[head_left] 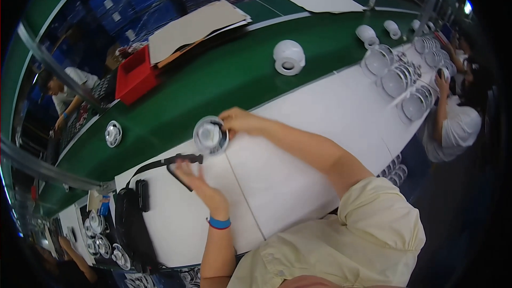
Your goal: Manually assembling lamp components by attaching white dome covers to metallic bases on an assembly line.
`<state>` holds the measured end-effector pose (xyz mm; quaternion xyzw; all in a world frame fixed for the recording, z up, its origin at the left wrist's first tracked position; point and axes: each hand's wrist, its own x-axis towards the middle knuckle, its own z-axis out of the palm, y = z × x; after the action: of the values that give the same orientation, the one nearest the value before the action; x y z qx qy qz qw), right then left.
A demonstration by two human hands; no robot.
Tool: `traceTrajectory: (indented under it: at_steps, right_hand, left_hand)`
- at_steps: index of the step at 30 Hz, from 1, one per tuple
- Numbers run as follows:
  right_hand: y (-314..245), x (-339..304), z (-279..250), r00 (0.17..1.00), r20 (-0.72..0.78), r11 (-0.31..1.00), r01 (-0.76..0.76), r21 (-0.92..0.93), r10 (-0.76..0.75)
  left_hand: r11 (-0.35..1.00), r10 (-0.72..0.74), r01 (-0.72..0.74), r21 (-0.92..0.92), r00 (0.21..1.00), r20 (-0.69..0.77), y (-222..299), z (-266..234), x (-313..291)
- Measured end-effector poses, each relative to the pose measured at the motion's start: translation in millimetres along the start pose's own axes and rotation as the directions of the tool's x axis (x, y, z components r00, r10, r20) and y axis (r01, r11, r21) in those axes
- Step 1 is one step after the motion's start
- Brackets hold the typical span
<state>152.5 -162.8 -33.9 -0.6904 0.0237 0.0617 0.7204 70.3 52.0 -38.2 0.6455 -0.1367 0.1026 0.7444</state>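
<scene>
Right hand (240,121) up at the near edge of the green belt (213,82), fingers closed round the rim of a round clear-and-white cap (210,136), gripped at its two o'clock side. Cap tilted, open face turned toward the camera, sat right on the line between belt and white table (298,144). Left hand (194,178) just below, at six o'clock from the cap, palm up, fingers loosely curled around a black strap (160,164); grip looked half open, strap lying across the fingertips rather than squeezed. Strap ran off toward nine o'clock, down to a black device (133,224) lying at the table's left end. Blue wristband (219,223) on the left wrist.

Out on the belt: a second small round cap (113,133) at nine o'clock from the held one, well apart. White dome housing (288,57) at one o'clock, alone on the green. Red bin (135,74) at eleven o'clock beside cardboard sheets (194,24). Row of clear domes (397,77) far off at two o'clock, another person (453,122) working beside them.
</scene>
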Motion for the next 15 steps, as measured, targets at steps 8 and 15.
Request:
traceTrajectory:
  at_steps: [8, 15]
  right_hand:
    - [22, -179, 0, 0.992, -0.125, 1.0, -0.02, -0.007, 0.019]
    - [-65, -325, -292, 0.169, -0.376, 0.008, -0.905, -0.425, -0.911]
  left_hand:
    - [0.886, 0.419, -0.456, 0.081, 0.864, 0.278, 75, 57, -54]
    - [0.866, 0.38, -0.495, 0.072, 0.744, 0.55, 80, 77, -70]
